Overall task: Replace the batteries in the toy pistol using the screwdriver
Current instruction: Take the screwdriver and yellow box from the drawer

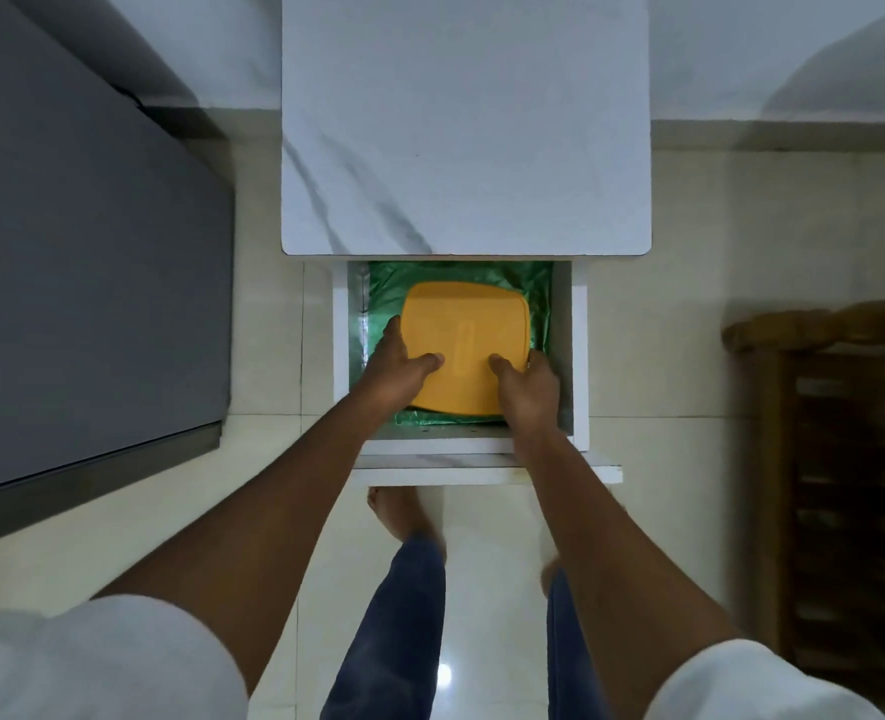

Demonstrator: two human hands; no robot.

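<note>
Both my hands are on a yellow-orange box lid (465,348) in the open drawer (579,366). My left hand (396,368) clamps the lid's left edge: thumb lying across the top, fingers curled down the side, tips hidden below the rim. My right hand (526,389) clamps the right near corner the same way, thumb on top pointing inward, the other fingers wrapped over the edge and mostly out of sight. So both hands are closed around the box, not spread.

Lid is squarish with rounded corners, a faint raised strip down its middle running away from me; sits slightly rotated in the drawer. Box body under the lid is hidden, contents cannot be seen. Toy pistol, screwdriver and batteries are not visible anywhere, so I cannot tell where the pistol is or which way it points.

Under the box lies crinkled green plastic sheet (533,283), its far part cut off by the white marble-pattern tabletop (466,127). Drawer front is partly covered by my forearms. Below are my bare feet and blue jeans (404,615) on pale tile floor (663,356). Grey bed (81,262) on the left, blurred wooden rack (845,459) on the right, cut by the frame edge.
</note>
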